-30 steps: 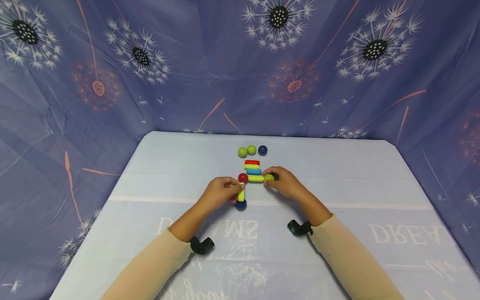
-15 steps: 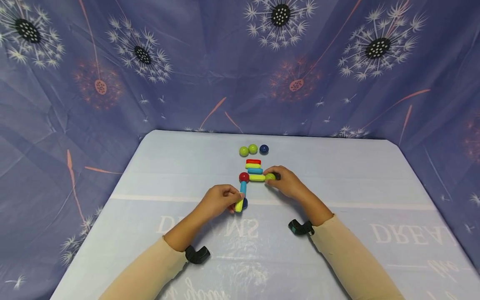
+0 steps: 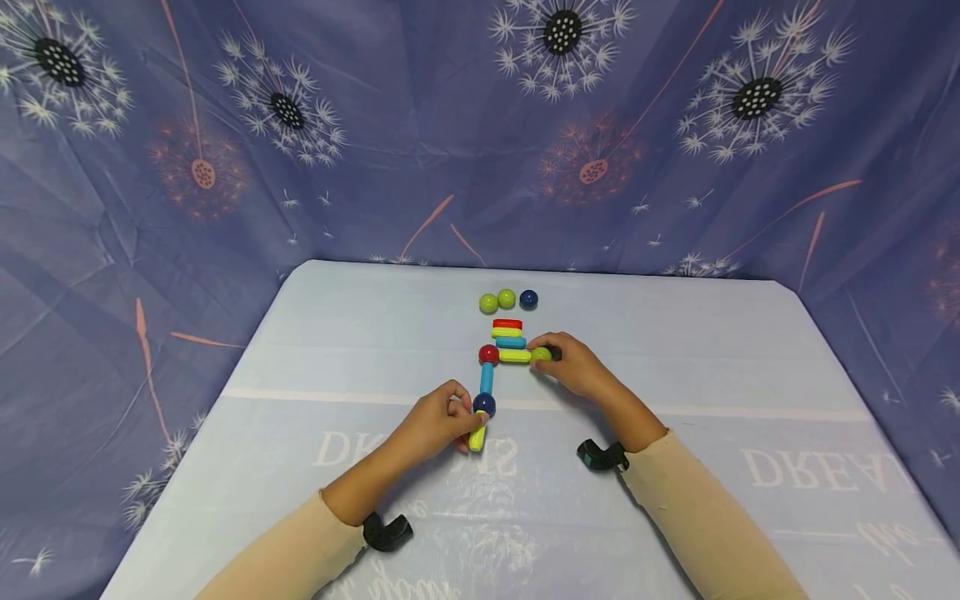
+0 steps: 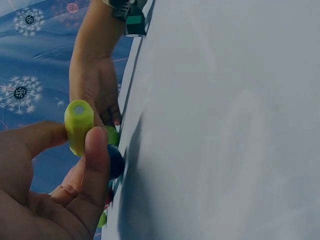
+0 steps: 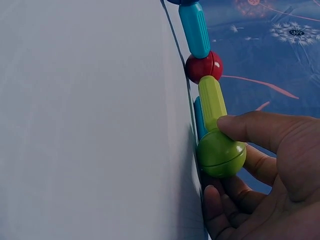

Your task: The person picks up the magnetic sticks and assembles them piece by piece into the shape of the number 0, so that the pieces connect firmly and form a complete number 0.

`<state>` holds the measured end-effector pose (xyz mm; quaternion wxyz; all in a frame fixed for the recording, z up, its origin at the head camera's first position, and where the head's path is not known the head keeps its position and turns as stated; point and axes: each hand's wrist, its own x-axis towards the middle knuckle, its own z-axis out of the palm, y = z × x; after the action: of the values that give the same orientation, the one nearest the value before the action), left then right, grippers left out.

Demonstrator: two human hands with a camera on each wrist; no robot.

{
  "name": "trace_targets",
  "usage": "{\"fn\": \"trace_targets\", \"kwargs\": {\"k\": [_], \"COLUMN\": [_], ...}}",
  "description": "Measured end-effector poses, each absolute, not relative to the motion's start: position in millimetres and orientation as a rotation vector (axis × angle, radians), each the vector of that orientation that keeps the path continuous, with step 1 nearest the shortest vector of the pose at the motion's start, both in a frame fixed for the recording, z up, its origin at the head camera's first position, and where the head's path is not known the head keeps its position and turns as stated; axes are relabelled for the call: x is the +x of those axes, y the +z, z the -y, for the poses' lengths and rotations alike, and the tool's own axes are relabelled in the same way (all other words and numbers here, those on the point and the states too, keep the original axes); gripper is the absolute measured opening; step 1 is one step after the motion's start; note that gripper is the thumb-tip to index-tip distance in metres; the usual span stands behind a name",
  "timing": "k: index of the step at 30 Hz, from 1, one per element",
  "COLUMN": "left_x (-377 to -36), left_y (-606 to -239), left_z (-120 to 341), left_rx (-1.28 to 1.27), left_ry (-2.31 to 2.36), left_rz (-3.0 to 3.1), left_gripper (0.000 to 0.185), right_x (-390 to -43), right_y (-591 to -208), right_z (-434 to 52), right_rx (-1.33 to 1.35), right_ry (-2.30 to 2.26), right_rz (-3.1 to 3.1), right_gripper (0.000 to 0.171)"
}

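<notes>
My left hand (image 3: 438, 421) pinches a yellow magnetic rod (image 4: 79, 127) between thumb and fingers; a grey disc shows in its end. The rod is right beside a dark blue ball (image 3: 484, 405). From that ball a light blue rod (image 3: 487, 377) runs back to a red ball (image 3: 489, 355). A second yellow rod (image 5: 212, 100) leads rightward from the red ball to a green ball (image 5: 222, 154). My right hand (image 3: 573, 365) holds this green ball, its thumb at the joint with the rod.
Behind the joined pieces lie a blue rod (image 3: 511, 342), a yellow rod (image 3: 506, 332) and a red rod (image 3: 507, 323). Farther back are two green balls (image 3: 488, 303) and a dark blue ball (image 3: 528, 299). A patterned cloth (image 3: 420, 125) hangs behind the white table (image 3: 675, 350).
My left hand has drawn its yellow rod toward me, from above the light blue rod to the near side of the dark blue ball. The right hand keeps its place on the green ball.
</notes>
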<state>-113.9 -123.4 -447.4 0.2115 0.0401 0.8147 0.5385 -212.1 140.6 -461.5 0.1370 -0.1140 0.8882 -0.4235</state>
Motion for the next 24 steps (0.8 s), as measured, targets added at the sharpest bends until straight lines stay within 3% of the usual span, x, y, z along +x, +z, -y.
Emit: {"fn": "trace_targets", "kwargs": {"k": [24], "left_x": [-118], "left_y": [-461], "left_z": [120], "left_rx": [0.150], "left_ry": [1.479], "left_rz": [-2.396], "left_gripper": [0.041], "right_x": [-210], "right_y": [-462], "right_z": [-139], "right_rx": [-0.294], "right_ry": [-1.233], "right_rz": [-2.576], "right_gripper": [0.029]}}
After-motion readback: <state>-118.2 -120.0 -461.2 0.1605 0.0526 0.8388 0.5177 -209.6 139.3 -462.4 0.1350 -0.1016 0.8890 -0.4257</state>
